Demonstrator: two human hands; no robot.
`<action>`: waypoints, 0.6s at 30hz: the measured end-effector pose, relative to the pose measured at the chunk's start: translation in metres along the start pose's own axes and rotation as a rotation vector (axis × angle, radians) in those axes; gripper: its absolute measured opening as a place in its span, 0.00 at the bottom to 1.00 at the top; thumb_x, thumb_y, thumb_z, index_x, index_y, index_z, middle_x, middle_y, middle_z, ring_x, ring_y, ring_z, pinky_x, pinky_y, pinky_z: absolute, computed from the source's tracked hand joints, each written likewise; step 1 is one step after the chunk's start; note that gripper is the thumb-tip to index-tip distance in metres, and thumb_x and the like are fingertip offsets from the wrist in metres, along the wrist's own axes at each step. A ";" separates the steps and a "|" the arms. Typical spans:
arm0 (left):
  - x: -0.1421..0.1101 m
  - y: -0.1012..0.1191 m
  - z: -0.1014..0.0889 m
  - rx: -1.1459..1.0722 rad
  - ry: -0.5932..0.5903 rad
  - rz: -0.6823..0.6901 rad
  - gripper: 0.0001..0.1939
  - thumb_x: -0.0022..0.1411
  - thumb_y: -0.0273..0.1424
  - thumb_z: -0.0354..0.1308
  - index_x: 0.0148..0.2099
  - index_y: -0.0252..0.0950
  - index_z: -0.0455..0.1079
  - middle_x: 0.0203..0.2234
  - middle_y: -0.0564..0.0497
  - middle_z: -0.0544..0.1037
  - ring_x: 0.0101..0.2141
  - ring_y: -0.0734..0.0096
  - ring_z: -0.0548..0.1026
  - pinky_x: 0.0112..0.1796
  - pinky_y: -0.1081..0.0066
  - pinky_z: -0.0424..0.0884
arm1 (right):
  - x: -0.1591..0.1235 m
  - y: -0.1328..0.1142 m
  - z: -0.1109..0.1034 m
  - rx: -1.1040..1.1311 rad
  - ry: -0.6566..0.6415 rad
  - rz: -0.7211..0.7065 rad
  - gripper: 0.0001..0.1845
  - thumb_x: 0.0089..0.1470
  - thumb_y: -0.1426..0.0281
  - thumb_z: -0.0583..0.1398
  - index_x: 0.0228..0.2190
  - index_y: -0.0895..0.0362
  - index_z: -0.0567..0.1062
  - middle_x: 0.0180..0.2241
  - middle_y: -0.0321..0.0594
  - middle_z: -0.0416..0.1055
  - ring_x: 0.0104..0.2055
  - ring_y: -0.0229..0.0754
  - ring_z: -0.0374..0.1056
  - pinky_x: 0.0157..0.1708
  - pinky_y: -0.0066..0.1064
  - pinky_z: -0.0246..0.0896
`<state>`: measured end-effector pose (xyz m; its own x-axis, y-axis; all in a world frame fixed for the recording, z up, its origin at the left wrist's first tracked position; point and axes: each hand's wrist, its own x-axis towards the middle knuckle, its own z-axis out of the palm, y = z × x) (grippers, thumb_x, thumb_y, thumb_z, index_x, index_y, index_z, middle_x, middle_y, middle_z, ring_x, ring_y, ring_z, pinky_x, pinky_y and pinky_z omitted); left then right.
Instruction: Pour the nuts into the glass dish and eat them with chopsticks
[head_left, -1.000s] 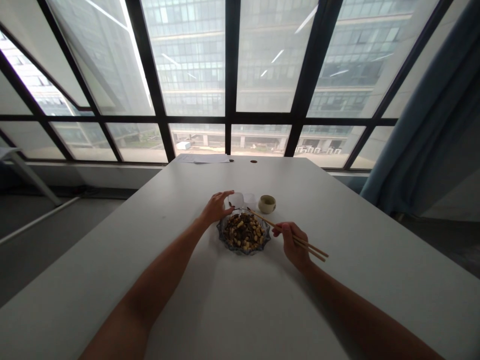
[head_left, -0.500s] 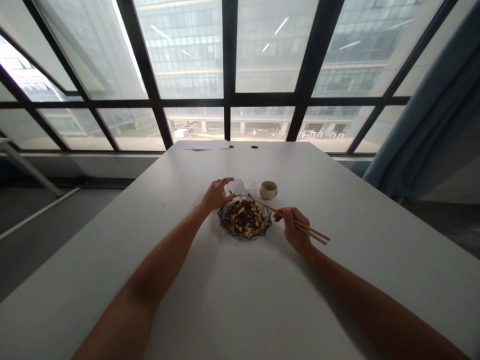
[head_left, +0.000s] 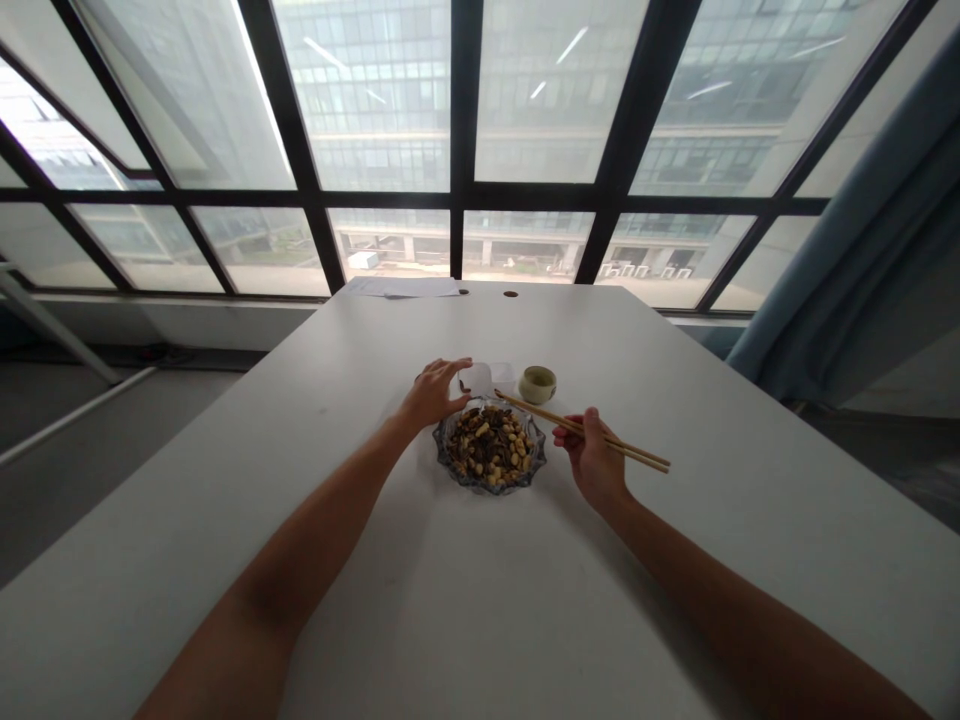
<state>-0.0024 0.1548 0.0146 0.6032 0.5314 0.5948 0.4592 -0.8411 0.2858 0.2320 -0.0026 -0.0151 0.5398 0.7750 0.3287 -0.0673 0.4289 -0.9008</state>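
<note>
My right hand [head_left: 596, 462] grips a pair of wooden chopsticks [head_left: 551, 416]. Their tips reach over the far rim of a scalloped glass bowl [head_left: 442, 462]. A small dark spot shows at the tips, too small to name. Peanuts and dark seeds [head_left: 491, 445] fill the bowl. Beyond the bowl's far left rim, my left hand [head_left: 435, 392] has its thumb and fingers around the left side of a clear plastic box [head_left: 477, 378]. Something small and dark shows inside the box near the fingers.
A small pale green cup [head_left: 538, 384] stands right of the plastic box, close to the chopsticks. White papers [head_left: 405, 288] lie at the far edge of the white table [head_left: 480, 600]. Windows rise behind it, and a blue curtain [head_left: 862, 240] hangs at the right.
The chopsticks' rear ends have swung up and right as my right hand shifted slightly right. The plastic box has dropped slightly and looks less tilted in my left hand.
</note>
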 end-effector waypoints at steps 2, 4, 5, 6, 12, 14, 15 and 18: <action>0.000 0.001 -0.001 0.004 -0.013 -0.020 0.29 0.56 0.32 0.64 0.60 0.39 0.64 0.57 0.46 0.73 0.54 0.59 0.72 0.62 0.54 0.60 | 0.003 0.000 0.002 0.019 0.008 0.019 0.26 0.58 0.46 0.58 0.27 0.57 0.72 0.21 0.40 0.73 0.21 0.40 0.70 0.22 0.30 0.68; 0.000 0.001 0.000 0.014 -0.028 -0.050 0.29 0.55 0.34 0.64 0.59 0.39 0.64 0.55 0.46 0.74 0.54 0.58 0.73 0.62 0.54 0.58 | 0.005 -0.005 0.005 -0.042 -0.032 -0.032 0.25 0.59 0.47 0.57 0.28 0.57 0.73 0.22 0.40 0.74 0.22 0.40 0.71 0.23 0.31 0.69; 0.000 0.001 0.000 0.021 -0.034 -0.066 0.29 0.55 0.34 0.64 0.59 0.39 0.64 0.54 0.46 0.75 0.53 0.58 0.73 0.62 0.53 0.57 | 0.006 -0.008 0.007 -0.101 -0.067 -0.082 0.25 0.60 0.47 0.56 0.29 0.57 0.73 0.22 0.40 0.74 0.23 0.40 0.71 0.24 0.32 0.69; 0.000 0.000 0.001 0.026 -0.036 -0.082 0.30 0.55 0.35 0.64 0.59 0.39 0.64 0.53 0.46 0.76 0.53 0.58 0.74 0.63 0.53 0.57 | 0.007 -0.012 0.009 -0.174 -0.110 -0.144 0.25 0.61 0.48 0.56 0.29 0.56 0.74 0.22 0.40 0.74 0.23 0.41 0.71 0.25 0.32 0.69; -0.001 -0.003 0.006 0.040 -0.020 -0.110 0.30 0.55 0.36 0.65 0.59 0.38 0.64 0.51 0.47 0.77 0.51 0.59 0.75 0.64 0.54 0.53 | 0.020 -0.027 0.033 -0.533 -0.357 -0.481 0.23 0.64 0.52 0.53 0.28 0.54 0.75 0.23 0.39 0.75 0.24 0.40 0.71 0.27 0.32 0.66; -0.002 -0.003 0.005 0.040 -0.018 -0.105 0.30 0.55 0.36 0.65 0.58 0.38 0.64 0.51 0.46 0.77 0.52 0.59 0.75 0.64 0.54 0.53 | 0.025 -0.027 0.041 -0.581 -0.391 -0.527 0.22 0.64 0.53 0.54 0.27 0.54 0.75 0.24 0.38 0.74 0.25 0.40 0.70 0.28 0.32 0.66; -0.002 -0.002 0.005 0.038 -0.021 -0.104 0.30 0.55 0.36 0.65 0.58 0.38 0.64 0.52 0.46 0.77 0.52 0.59 0.75 0.64 0.54 0.53 | 0.028 -0.027 0.045 -0.599 -0.403 -0.535 0.22 0.63 0.52 0.54 0.26 0.53 0.75 0.23 0.38 0.74 0.25 0.40 0.70 0.29 0.32 0.66; -0.002 -0.001 0.005 0.028 -0.032 -0.127 0.29 0.55 0.38 0.64 0.58 0.39 0.64 0.52 0.47 0.77 0.51 0.59 0.75 0.64 0.52 0.53 | 0.034 -0.027 0.051 -0.601 -0.397 -0.483 0.22 0.62 0.51 0.56 0.26 0.54 0.75 0.23 0.38 0.73 0.26 0.40 0.69 0.27 0.32 0.66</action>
<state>-0.0012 0.1553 0.0095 0.5594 0.6370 0.5304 0.5513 -0.7638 0.3358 0.2092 0.0355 0.0349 0.0550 0.7241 0.6875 0.6091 0.5213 -0.5977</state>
